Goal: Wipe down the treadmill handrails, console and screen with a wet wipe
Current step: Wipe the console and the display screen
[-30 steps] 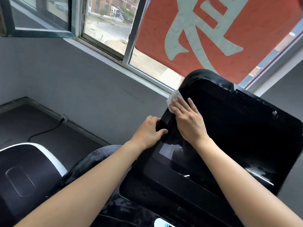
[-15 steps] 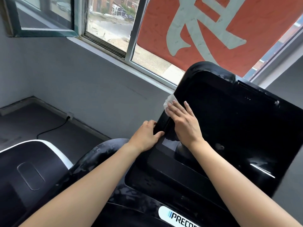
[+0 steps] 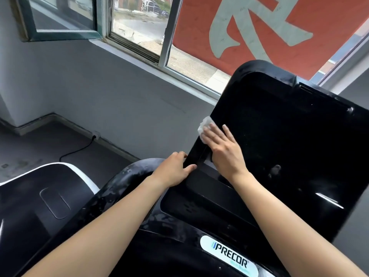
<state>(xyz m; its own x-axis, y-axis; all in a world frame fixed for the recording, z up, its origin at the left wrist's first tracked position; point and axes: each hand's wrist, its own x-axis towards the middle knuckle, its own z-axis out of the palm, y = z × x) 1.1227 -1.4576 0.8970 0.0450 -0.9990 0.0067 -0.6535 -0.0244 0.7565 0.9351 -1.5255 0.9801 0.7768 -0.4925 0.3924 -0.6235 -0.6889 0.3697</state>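
Observation:
The treadmill's black glossy screen tilts up at the right, above the console with its white PRECOR badge. My right hand lies flat with straight fingers on the screen's left edge and presses a white wet wipe under its fingertips. My left hand grips the lower left corner of the screen frame, thumb on the front, fingers curled behind. A wet, shiny black handrail curves below my left forearm.
A second black machine with a white rim stands at the lower left. A grey wall and a window with a red banner are behind the screen. A black cable runs from a wall socket across the floor.
The view has tilted down, bringing the PRECOR badge into sight. My right hand has slid the wipe a little down the screen's left edge. My left hand keeps its hold.

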